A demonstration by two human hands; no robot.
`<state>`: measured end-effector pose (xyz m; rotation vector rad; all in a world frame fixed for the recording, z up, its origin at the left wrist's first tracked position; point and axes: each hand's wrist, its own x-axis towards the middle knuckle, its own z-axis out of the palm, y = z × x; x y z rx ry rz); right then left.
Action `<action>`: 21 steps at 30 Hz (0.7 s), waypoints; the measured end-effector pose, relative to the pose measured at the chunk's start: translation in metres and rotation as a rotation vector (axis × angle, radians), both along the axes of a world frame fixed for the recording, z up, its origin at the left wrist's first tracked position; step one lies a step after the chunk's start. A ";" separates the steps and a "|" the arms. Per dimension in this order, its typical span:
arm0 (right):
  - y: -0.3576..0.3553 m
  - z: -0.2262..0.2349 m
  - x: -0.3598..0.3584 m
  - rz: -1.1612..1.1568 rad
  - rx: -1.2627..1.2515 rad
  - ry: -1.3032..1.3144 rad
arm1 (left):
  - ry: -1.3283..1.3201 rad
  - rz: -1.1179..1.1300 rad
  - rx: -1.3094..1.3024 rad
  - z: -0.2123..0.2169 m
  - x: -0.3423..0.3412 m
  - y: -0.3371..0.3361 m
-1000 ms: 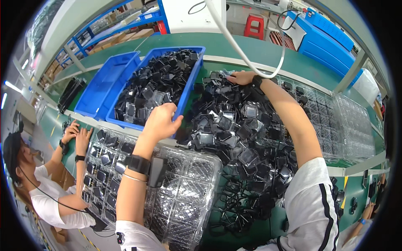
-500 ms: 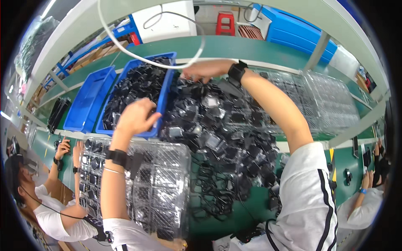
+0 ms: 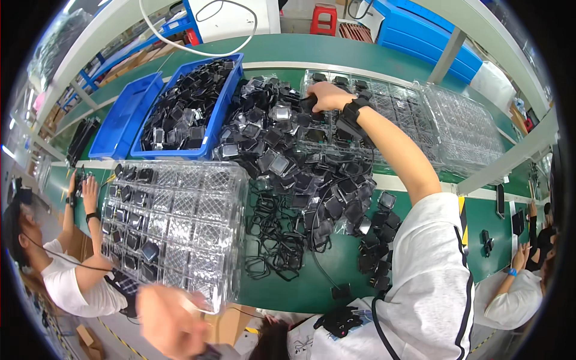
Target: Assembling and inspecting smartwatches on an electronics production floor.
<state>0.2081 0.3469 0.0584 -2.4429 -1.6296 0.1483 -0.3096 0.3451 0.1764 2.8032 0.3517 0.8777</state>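
Your right hand (image 3: pixel 327 96) pinches a black part (image 3: pixel 308 103) atop the pile (image 3: pixel 288 156); your left hand (image 3: pixel 168 318) is blurred, its grip unclear.

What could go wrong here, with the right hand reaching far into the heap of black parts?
1. The right hand stretches over the heap of black parts; the forearm might sweep some off the green table.
2. The clear tray overhangs the near table edge, close to the blurred left hand; a bump may tip it.
3. The loose black frames could snag the thin cable.
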 end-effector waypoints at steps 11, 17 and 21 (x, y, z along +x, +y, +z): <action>0.001 0.014 -0.009 0.049 0.039 -0.052 | -0.334 0.054 -0.045 -0.163 0.002 -0.063; 0.013 0.034 -0.020 -0.015 0.281 0.483 | -0.307 -0.036 -0.117 -0.177 0.010 -0.067; 0.015 0.020 -0.005 0.056 -0.048 -0.021 | -0.365 -0.001 -0.134 -0.189 0.013 -0.066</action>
